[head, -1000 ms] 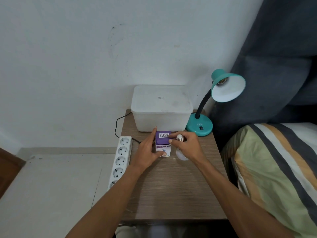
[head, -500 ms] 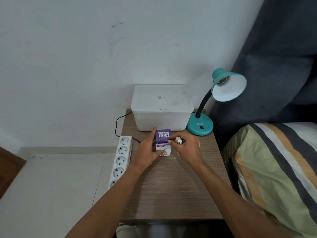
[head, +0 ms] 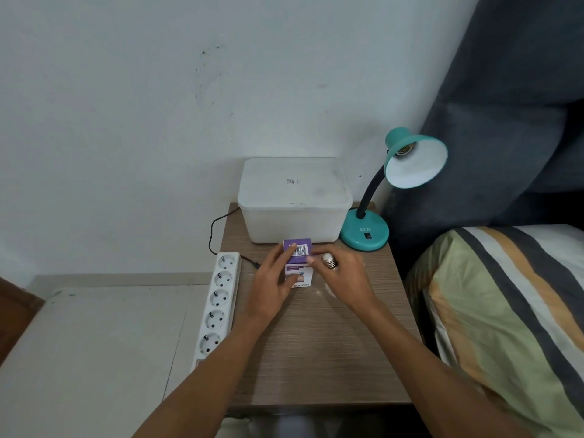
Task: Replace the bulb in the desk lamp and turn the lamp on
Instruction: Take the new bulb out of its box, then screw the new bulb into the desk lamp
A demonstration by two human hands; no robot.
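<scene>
One small purple-and-white cardboard bulb box (head: 298, 263) stood upright on the wood-grain bedside table (head: 316, 349), just in front of one frosted white plastic storage tub (head: 295, 199). The left hand (head: 274, 281) gripped the box's left side, a fingertip on its barcoded top. The right hand (head: 343, 276) curled around one white bulb with a metal screw base (head: 329, 260) while its fingertips pinched the box's top right edge. One teal gooseneck desk lamp (head: 392, 191) stood right of the tub, its socket bare. One white five-socket power strip (head: 218, 303) lay along the table's left edge.
</scene>
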